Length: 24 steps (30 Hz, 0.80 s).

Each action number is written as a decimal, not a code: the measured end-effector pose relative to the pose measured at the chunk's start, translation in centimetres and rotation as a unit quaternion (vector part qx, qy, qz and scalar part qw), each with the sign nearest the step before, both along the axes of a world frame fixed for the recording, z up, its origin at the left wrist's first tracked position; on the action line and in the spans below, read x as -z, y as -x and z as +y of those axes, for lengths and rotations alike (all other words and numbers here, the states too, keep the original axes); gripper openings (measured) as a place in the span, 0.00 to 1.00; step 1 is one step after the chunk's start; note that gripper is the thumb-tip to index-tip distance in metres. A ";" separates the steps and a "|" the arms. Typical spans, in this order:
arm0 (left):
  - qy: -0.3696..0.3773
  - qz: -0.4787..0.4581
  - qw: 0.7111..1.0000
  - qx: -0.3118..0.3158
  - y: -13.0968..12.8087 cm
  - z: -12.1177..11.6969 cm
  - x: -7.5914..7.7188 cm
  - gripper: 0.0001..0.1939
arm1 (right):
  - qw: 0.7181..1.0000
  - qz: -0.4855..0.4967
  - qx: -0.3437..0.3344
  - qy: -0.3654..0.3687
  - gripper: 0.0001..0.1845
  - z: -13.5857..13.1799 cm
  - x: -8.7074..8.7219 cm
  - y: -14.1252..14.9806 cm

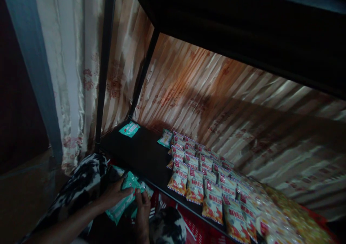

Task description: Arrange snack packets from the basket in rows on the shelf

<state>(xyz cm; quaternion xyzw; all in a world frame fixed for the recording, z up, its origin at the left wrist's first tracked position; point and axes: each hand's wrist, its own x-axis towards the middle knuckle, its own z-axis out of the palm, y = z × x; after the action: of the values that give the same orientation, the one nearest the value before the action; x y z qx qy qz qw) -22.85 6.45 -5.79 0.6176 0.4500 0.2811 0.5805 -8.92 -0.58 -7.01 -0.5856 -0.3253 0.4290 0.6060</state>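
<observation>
Low in front of me, over my lap, I hold a green snack packet [129,182] between both hands. My left hand [115,194] grips it from the left, thumb lying across its front. From the right, my right hand [142,206] pinches it with thumb and fingers. More green wrapping [116,213] hangs below; whether it is the same packet I cannot tell. On the black shelf [143,152] just beyond, a green packet [129,129] lies flat in the back left corner. Another green-edged packet [165,138] leans beside rows of white and orange snack packets [196,186].
A red basket [193,224] sits below the shelf's front edge. Clear-wrapped snacks [275,222] and yellowish packs [294,208] fill the right end. Dark metal posts [105,63] and an upper shelf [229,27] frame the space, with a pleated curtain [216,103] behind.
</observation>
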 end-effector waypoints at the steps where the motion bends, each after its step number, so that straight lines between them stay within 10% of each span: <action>1: -0.001 0.002 1.000 0.000 -0.1 0.1 -0.2 0.30 | 1.000 -0.004 -0.004 0.001 0.22 0.2 -0.1 0.0; 24: 0.047 -0.046 0.988 -0.137 -3.3 4.3 -4.3 0.35 | 0.986 -0.143 -0.076 -0.032 0.22 6.4 -5.9 -2.1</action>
<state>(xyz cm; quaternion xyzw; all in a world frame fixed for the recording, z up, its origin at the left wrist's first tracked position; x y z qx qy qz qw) -19.51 10.75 -1.44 0.5090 0.5157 0.3644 0.5850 -6.84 5.85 -1.07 -0.5947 -0.4662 0.3749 0.5370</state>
